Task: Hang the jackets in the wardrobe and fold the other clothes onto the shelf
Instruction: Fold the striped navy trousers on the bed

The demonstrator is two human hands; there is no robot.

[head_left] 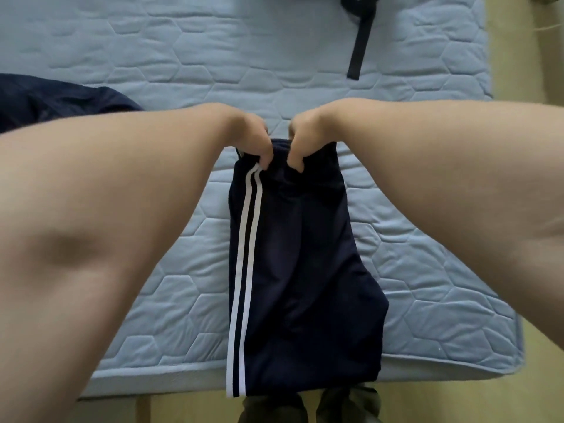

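- We see both hands at the waistband (282, 145) of a pair of navy shorts (302, 270), knuckles nearly meeting, with only a narrow gap of dark cloth between them
- The left hand (251, 141) is closed tight on the waistband; its fingers (265, 162) are curled down and under, pinching the cloth just where the two white stripes (244, 270) begin
- The right hand (306, 138) grips the same edge just beside it, fingers (296, 165) hooked in and the cloth bunched beneath them
- From the grip the shorts run straight back toward us, lying flat and folded lengthwise, stripes along the left hand's side
- They lie on a light blue quilted mattress pad (183, 56), and their far end from the grip hangs a little over the pad's near edge
- Whether the waistband is lifted off the pad or pressed to it, we cannot tell
- Well to the left of the left hand lies another dark navy garment (55, 99), partly out of view
- Beyond the right hand, well apart, a black strap (360, 47) lies on the pad
- Below the shorts' hem we make out dark trouser legs (271, 407)
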